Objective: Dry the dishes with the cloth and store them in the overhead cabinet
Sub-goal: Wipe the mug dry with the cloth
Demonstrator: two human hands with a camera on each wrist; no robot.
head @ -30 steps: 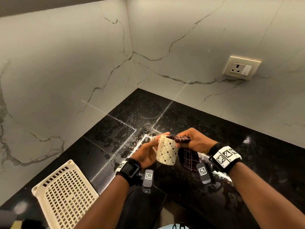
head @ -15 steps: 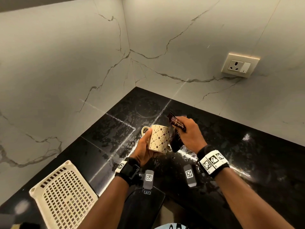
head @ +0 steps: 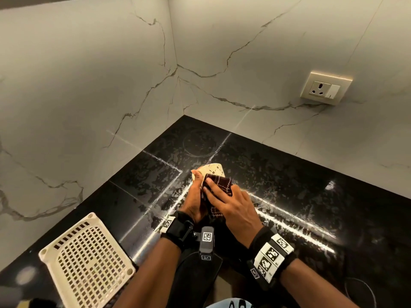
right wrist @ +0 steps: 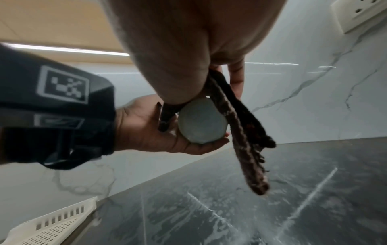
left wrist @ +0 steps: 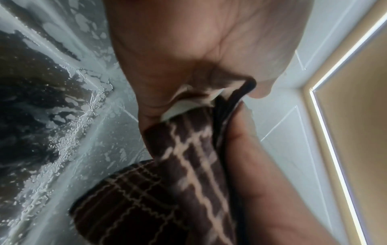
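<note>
Since half a second ago the right hand (head: 231, 205) has swung over the cup (head: 212, 171), and the cloth (head: 219, 185) now covers its near side. The right grip presses the cloth flat against the cup wall; the left hand (head: 195, 196) has its grip curled round the cup, held above the wet black table (head: 289, 174). In the right wrist view the cup's pale base (right wrist: 202, 122) faces the camera. Drying is under way. Next the cup likely needs turning to wipe the rest. A cream basket (head: 89, 261) sits to the left.
</note>
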